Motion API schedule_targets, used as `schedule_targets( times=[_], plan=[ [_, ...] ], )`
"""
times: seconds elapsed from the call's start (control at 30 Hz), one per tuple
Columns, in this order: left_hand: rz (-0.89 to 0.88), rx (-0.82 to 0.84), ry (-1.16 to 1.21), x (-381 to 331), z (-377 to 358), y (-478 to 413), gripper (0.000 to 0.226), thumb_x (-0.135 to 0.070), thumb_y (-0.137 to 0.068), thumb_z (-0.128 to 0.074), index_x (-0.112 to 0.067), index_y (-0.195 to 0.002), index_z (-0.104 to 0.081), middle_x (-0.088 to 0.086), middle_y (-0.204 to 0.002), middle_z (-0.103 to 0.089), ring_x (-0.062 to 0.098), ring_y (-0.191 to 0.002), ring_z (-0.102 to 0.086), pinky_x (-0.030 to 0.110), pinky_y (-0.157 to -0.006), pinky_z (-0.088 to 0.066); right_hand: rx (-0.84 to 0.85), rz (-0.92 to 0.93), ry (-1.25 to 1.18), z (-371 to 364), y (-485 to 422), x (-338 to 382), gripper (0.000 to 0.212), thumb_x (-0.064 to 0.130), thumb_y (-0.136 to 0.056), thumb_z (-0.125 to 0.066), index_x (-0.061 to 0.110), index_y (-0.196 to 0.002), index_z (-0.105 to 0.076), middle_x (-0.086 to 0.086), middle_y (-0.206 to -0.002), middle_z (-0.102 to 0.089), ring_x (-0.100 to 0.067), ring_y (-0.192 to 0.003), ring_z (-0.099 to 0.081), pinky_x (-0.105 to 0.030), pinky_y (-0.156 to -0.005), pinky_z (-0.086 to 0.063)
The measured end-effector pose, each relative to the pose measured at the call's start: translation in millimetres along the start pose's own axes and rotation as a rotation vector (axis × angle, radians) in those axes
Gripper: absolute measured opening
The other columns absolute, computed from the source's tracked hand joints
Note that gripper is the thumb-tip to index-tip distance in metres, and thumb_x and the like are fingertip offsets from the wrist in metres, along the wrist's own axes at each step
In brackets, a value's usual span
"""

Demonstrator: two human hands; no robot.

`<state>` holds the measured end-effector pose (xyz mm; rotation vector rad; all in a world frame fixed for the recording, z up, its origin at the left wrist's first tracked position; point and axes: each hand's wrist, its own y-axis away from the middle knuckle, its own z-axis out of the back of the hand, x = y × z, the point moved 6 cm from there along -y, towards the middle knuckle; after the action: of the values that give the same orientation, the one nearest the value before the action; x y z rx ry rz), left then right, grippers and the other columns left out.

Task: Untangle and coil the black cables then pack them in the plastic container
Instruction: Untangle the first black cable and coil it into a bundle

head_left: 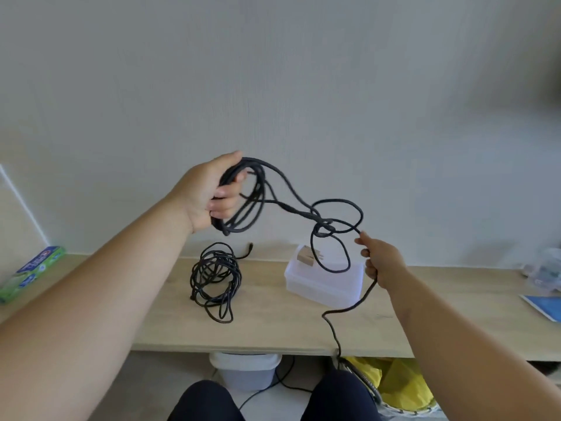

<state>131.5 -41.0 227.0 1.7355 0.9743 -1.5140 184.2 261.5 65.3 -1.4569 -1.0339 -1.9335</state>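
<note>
I count two black cables and one plastic container on my feed. My left hand [212,192] has its fingers curled tight round a bundle of several loops of the first cable [323,226], which is raised off the table [273,329]. From those fingers the cable runs across to a loose knot just above the right fingertips. My right hand [382,262] grips a single strand with its fingers curled. Below the right fingers that strand drops to the table and goes over its near edge.

The second cable [212,268] lies in a tangled heap on the table, below the left fingers and touched by neither hand. The plastic container [321,287] sits on the table below and to the left of the right fingers. A small tan block [306,255] rests on its top, and I cannot tell what is inside
</note>
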Motion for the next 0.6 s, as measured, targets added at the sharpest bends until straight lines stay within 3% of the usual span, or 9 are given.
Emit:
schedule_targets(
  times=[0.1,0.17,0.23,0.3,0.4,0.47,0.5,0.53,0.6],
  plan=[
    [-0.059,0.095,-0.038,-19,-20,6,0.042,-0.036,-0.099,-0.032,-0.014,-0.064,-0.040,-0.008,-0.034,-0.023,0.004,-0.024,-0.015,0.013,-0.036,-0.009,-0.086,0.081,0.187,0,-10,4,0.038,0.044,-0.090,-0.057,0.010,-0.104,-0.068,0.002,-0.079,-0.062,-0.016,-0.061,-0.047,-0.026,-0.054,-0.037],
    [-0.084,0.097,-0.054,-29,-23,7,0.042,-0.036,-0.100,-0.031,-0.014,-0.065,-0.039,-0.008,-0.033,-0.023,0.004,-0.024,-0.015,0.011,-0.035,-0.011,-0.119,0.185,0.381,-6,-10,19,0.039,0.041,-0.090,-0.060,0.010,-0.113,-0.064,-0.003,-0.099,-0.065,-0.022,-0.080,-0.057,-0.030,-0.070,-0.044],
    [-0.082,0.078,-0.093,-33,-22,5,0.042,-0.036,-0.101,-0.031,-0.014,-0.065,-0.040,-0.008,-0.034,-0.024,0.004,-0.024,-0.015,0.011,-0.035,-0.012,-0.190,0.345,0.486,-14,2,41,0.040,0.027,-0.088,-0.064,0.013,-0.124,-0.054,-0.007,-0.125,-0.055,-0.025,-0.108,-0.055,-0.033,-0.088,-0.043],
    [-0.070,0.067,-0.116,-29,-22,4,0.042,-0.036,-0.101,-0.032,-0.015,-0.065,-0.040,-0.008,-0.034,-0.024,0.004,-0.025,-0.015,0.011,-0.035,-0.012,-0.128,0.563,0.401,-28,24,62,0.048,0.014,-0.087,-0.062,0.014,-0.131,-0.045,-0.002,-0.135,-0.043,-0.018,-0.122,-0.045,-0.028,-0.096,-0.037],
    [-0.064,0.056,-0.110,-22,-23,3,0.042,-0.036,-0.100,-0.032,-0.015,-0.065,-0.040,-0.008,-0.034,-0.024,0.005,-0.025,-0.014,0.012,-0.034,-0.013,0.155,0.647,0.399,-55,55,79,0.033,0.019,-0.089,-0.063,0.017,-0.120,-0.055,0.010,-0.117,-0.056,-0.006,-0.108,-0.052,-0.022,-0.092,-0.038],
    [-0.061,0.023,-0.126,-17,-17,3,0.042,-0.036,-0.100,-0.033,-0.015,-0.065,-0.040,-0.008,-0.035,-0.024,0.005,-0.026,-0.014,0.012,-0.035,-0.013,0.337,0.519,0.350,-64,64,80,0.008,0.020,-0.089,-0.063,0.013,-0.094,-0.065,0.007,-0.084,-0.066,-0.012,-0.078,-0.061,-0.024,-0.077,-0.050],
    [-0.061,0.003,-0.154,-14,-12,3,0.042,-0.036,-0.100,-0.034,-0.015,-0.065,-0.040,-0.008,-0.035,-0.024,0.006,-0.026,-0.014,0.012,-0.035,-0.013,0.425,0.447,0.316,-66,66,79,0.010,0.018,-0.090,-0.063,0.009,-0.084,-0.064,0.005,-0.070,-0.063,-0.014,-0.062,-0.056,-0.024,-0.064,-0.051],
    [-0.054,-0.013,-0.190,-11,-7,3,0.041,-0.036,-0.100,-0.034,-0.015,-0.065,-0.041,-0.008,-0.035,-0.024,0.006,-0.027,-0.014,0.012,-0.035,-0.014,0.502,0.370,0.258,-68,66,77,0.014,0.015,-0.090,-0.061,0.008,-0.078,-0.061,0.003,-0.062,-0.057,-0.013,-0.052,-0.046,-0.023,-0.052,-0.044],
    [-0.012,-0.024,-0.249,-1,3,4,0.041,-0.035,-0.100,-0.035,-0.015,-0.066,-0.041,-0.007,-0.036,-0.024,0.007,-0.027,-0.015,0.012,-0.034,-0.015,0.566,0.252,0.099,-70,64,75,0.018,0.012,-0.091,-0.057,0.008,-0.073,-0.056,0.000,-0.060,-0.048,-0.011,-0.048,-0.031,-0.020,-0.043,-0.026]
  ],
)
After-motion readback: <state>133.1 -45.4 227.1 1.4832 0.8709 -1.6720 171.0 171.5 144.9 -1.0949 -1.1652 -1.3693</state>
